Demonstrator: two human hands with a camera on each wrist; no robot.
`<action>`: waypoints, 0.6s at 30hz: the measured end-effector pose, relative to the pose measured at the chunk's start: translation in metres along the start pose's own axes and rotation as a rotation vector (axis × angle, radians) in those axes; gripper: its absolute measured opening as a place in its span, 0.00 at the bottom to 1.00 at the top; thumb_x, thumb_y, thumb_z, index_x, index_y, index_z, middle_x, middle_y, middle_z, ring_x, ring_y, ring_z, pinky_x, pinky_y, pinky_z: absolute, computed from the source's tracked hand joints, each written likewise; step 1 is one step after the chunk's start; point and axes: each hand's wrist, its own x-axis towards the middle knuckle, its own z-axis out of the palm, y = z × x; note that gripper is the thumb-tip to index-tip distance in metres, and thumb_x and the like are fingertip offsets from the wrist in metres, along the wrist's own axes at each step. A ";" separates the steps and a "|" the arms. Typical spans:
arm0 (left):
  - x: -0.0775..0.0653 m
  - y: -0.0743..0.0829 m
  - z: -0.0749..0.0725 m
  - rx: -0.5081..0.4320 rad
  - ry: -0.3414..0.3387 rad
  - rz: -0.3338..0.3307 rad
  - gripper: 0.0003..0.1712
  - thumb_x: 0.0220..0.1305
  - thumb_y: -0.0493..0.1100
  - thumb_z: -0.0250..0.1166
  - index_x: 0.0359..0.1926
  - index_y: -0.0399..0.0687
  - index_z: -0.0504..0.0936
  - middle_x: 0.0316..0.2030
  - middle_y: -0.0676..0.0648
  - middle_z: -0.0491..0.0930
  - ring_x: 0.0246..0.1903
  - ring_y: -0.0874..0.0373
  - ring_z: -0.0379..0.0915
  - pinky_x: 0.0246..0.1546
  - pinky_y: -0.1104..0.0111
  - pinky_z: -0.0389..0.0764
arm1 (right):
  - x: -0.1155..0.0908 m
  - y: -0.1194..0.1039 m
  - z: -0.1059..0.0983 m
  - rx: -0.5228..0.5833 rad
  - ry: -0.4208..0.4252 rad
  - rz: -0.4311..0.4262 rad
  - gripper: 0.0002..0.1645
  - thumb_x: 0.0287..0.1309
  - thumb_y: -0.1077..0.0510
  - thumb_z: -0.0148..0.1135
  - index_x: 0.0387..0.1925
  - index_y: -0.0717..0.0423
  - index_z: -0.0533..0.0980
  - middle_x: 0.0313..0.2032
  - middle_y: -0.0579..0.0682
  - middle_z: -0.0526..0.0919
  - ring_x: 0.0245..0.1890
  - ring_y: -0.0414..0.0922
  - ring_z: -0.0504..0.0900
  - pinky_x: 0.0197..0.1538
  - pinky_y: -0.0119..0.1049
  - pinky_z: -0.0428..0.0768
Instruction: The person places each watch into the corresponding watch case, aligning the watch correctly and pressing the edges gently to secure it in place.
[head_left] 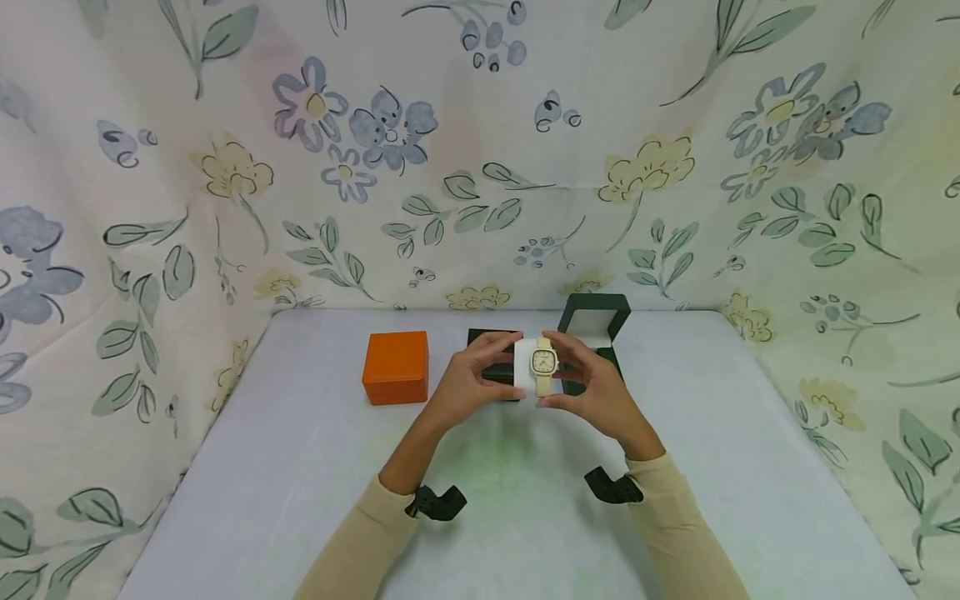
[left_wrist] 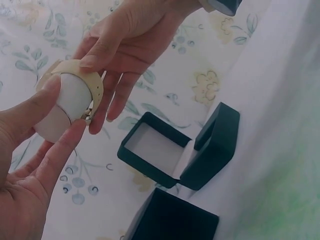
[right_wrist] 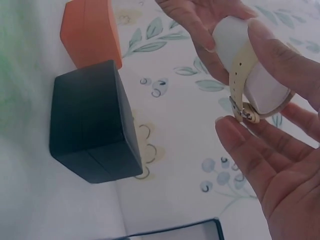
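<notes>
A wristwatch with a cream strap and a squarish gold-rimmed face is wrapped around a white cushion. Both hands hold the pair up above the table, watch face toward the head camera. My left hand grips the cushion's left end between thumb and fingers. On the other side my right hand pinches the watch and cushion, its thumb and fingers at the strap's edge. The strap's buckle shows on the underside in the right wrist view. Behind the hands stands an open green box with a pale lining.
A dark closed box stands beside the open one, partly hidden by my left hand in the head view. Farther left sits an orange box. The white table meets a floral cloth at the back and sides.
</notes>
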 end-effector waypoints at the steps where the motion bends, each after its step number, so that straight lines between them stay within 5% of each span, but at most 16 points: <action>1: 0.000 0.000 0.000 0.007 0.003 0.002 0.44 0.53 0.31 0.77 0.71 0.53 0.73 0.63 0.48 0.70 0.58 0.47 0.77 0.46 0.53 0.87 | 0.000 -0.001 0.001 -0.007 0.005 0.000 0.57 0.42 0.66 0.82 0.75 0.51 0.65 0.65 0.50 0.75 0.60 0.49 0.78 0.56 0.37 0.84; 5: 0.000 0.000 0.001 0.009 0.006 0.013 0.45 0.53 0.30 0.77 0.71 0.52 0.73 0.63 0.47 0.70 0.58 0.46 0.77 0.46 0.49 0.86 | 0.000 -0.002 0.002 -0.022 0.014 0.012 0.58 0.40 0.69 0.82 0.74 0.53 0.64 0.65 0.51 0.74 0.60 0.50 0.77 0.56 0.35 0.83; 12: -0.001 -0.001 -0.001 0.005 -0.016 0.018 0.44 0.54 0.32 0.78 0.71 0.55 0.74 0.63 0.50 0.71 0.58 0.49 0.78 0.45 0.60 0.87 | 0.000 -0.003 0.004 -0.014 0.008 0.013 0.58 0.39 0.72 0.81 0.74 0.57 0.64 0.65 0.55 0.74 0.59 0.53 0.78 0.56 0.44 0.84; 18: -0.001 -0.001 -0.001 -0.008 -0.036 0.026 0.44 0.54 0.33 0.77 0.71 0.55 0.73 0.63 0.50 0.70 0.59 0.47 0.77 0.47 0.55 0.87 | 0.000 -0.004 0.005 0.006 -0.013 -0.005 0.55 0.43 0.68 0.81 0.73 0.54 0.66 0.63 0.53 0.76 0.58 0.51 0.78 0.57 0.47 0.83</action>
